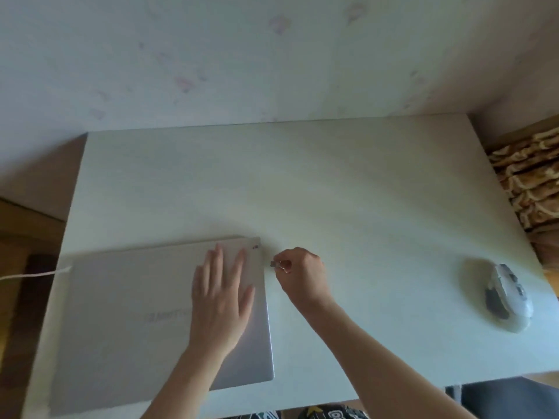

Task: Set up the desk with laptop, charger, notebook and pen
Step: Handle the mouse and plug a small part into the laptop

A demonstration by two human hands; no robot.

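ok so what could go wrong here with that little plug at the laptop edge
1. The right hand pinches a small metal plug just off the closed silver laptop's right edge; a tilted approach could jam or scrape it.
2. The left hand lies flat on the lid; without that, a push could slide the laptop toward the white cable on its left side.
3. The plug is tiny, so it might slip from the grip.

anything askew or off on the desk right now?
Nothing damaged or spilled. The closed silver laptop lies slightly skewed to the white desk edge, at its left end. The white computer mouse sits far right, away from it.
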